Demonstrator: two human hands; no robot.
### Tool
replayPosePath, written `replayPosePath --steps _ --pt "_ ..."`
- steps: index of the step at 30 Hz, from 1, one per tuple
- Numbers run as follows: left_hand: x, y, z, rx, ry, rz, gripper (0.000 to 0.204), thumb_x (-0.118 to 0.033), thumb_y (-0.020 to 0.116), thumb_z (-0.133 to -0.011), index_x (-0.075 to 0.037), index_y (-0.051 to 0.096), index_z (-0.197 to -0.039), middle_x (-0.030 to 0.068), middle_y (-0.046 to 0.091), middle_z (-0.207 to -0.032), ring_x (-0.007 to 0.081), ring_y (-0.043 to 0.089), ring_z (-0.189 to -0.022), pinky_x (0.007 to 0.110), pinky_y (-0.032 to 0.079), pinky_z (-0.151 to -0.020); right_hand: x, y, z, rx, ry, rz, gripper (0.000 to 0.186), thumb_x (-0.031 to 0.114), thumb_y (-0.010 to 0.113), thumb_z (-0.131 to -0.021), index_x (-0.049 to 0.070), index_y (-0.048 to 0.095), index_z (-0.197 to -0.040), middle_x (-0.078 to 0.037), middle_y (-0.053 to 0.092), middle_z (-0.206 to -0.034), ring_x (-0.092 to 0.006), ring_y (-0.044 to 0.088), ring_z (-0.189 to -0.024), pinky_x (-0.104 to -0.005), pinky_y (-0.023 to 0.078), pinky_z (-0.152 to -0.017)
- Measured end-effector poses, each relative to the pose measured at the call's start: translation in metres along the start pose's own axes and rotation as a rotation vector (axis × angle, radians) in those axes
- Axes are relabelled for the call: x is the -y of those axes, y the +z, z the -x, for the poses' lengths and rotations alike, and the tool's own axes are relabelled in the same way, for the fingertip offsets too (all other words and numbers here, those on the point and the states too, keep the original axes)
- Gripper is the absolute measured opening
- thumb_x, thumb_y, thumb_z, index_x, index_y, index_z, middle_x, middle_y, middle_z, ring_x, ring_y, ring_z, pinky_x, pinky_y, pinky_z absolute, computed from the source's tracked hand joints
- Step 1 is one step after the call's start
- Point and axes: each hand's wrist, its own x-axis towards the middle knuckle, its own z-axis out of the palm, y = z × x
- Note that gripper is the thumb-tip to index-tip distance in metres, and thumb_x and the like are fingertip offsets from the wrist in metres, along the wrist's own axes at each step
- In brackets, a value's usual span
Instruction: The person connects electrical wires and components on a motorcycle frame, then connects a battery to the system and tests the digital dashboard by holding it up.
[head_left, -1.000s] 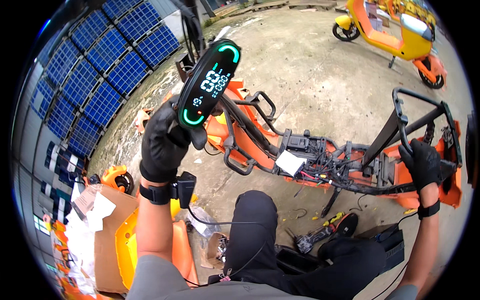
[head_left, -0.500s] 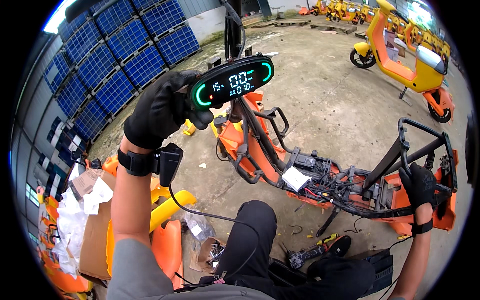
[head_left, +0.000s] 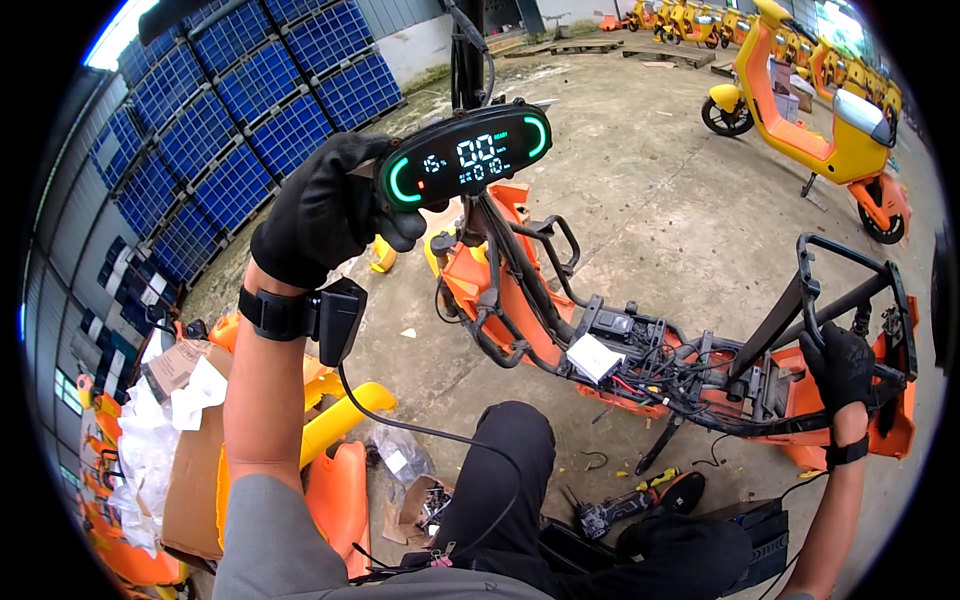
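My gloved left hand (head_left: 330,205) is closed on the left end of an oval black scooter display (head_left: 466,155), lit with white digits and green arcs. Behind the display rises the dark steering column of a stripped scooter frame (head_left: 545,290), with orange panels on it. Wiring (head_left: 690,365) and a small white box-like piece (head_left: 595,357) lie along its middle. Over at the right, my gloved right hand (head_left: 838,365) is wrapped round a black tube of the frame's rear rack (head_left: 850,250). Both forearms wear black wrist straps, and a cable hangs from the left one.
A cordless power tool (head_left: 610,512) lies on the floor by my shoe. To my left are a cardboard box (head_left: 190,470) with white wrapping, orange and yellow panels (head_left: 340,420), and an open carton of small parts (head_left: 425,505). Beyond stand stacked blue crates (head_left: 245,120) and a yellow-orange scooter (head_left: 810,130).
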Motion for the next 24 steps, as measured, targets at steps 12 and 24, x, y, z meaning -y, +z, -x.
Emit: replayPosePath --steps 12,24 --pt "0.025 -0.005 0.000 0.057 -0.017 0.024 0.055 -0.007 0.088 -0.081 -0.006 0.061 -0.129 0.0098 0.069 -0.113 0.0198 0.069 -0.099 0.033 0.059 -0.083 0.001 -0.001 -0.002 0.006 0.000 -0.004 0.029 0.035 0.071 -0.090 0.007 0.064 -0.085 -0.015 0.065 -0.075 -0.0366 0.066 -0.074 -0.0484 0.049 -0.068" --pt "0.008 -0.005 -0.002 -0.008 0.088 -0.135 0.056 0.001 0.084 -0.081 -0.006 0.059 -0.130 0.0095 0.070 -0.116 0.0172 0.069 -0.100 0.032 0.059 -0.085 0.002 0.001 -0.005 -0.035 -0.024 -0.054 0.032 0.039 0.071 -0.090 0.007 0.067 -0.088 -0.018 0.066 -0.077 -0.0393 0.067 -0.077 -0.0510 0.050 -0.068"
